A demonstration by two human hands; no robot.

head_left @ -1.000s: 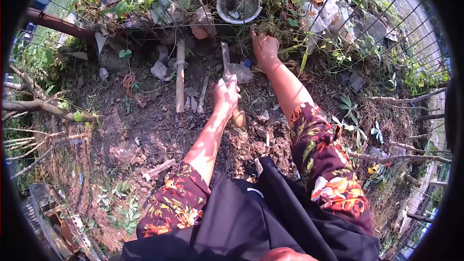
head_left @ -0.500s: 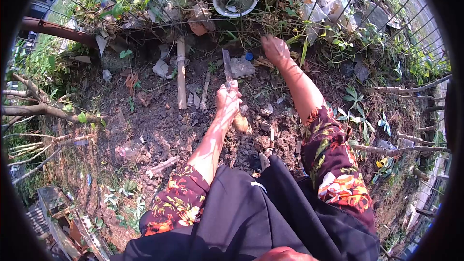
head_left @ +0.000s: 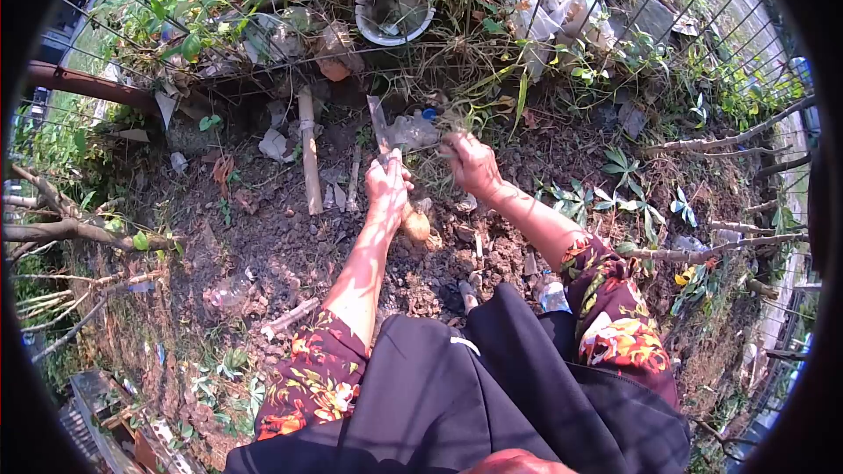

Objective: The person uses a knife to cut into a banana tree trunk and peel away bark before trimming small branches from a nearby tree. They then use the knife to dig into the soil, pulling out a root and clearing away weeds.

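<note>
A knife (head_left: 378, 121) with a broad grey blade and a rounded wooden handle end is gripped in my left hand (head_left: 386, 186). Its blade points away from me, low over the dug soil. My right hand (head_left: 475, 165) is closed on a tuft of thin grass stems (head_left: 460, 121), whose loose ends spread above and beside the fingers. Just beyond the hands lie a pale stone (head_left: 413, 132) and a blue bottle cap (head_left: 428, 113).
A wire fence with weeds runs across the far side, with a broken white pot (head_left: 395, 13) and plastic bags (head_left: 562, 13) there. A bamboo stick (head_left: 310, 154) lies left of the knife. Cut branches (head_left: 88, 230) jut in from both sides. A plastic bottle (head_left: 553, 294) lies near my knees.
My right hand has drawn back from the weeds by the fence toward the knife, bringing grass stems with it. The left hand keeps its hold on the knife; the view has shifted slightly.
</note>
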